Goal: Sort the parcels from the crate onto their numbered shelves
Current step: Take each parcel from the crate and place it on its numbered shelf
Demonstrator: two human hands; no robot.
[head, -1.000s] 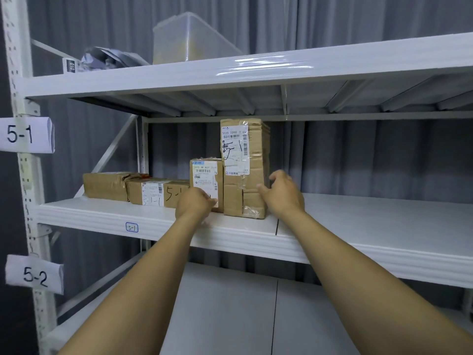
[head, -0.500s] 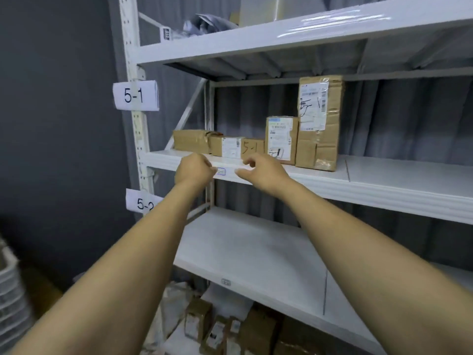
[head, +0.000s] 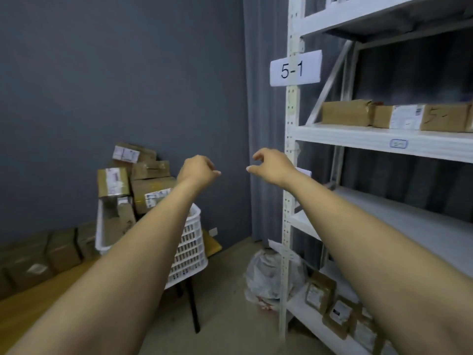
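White crate stands on a wooden table, heaped above its rim with brown parcels. Both hands are raised above the crate, towards its right. Left hand: fingers curled in, holding nothing. Right hand: fingers loosely bent, thumb and forefinger apart, holding nothing. Shelf rack stands right of the crate. Two shelved parcels lie on its level by the 5-1 label.
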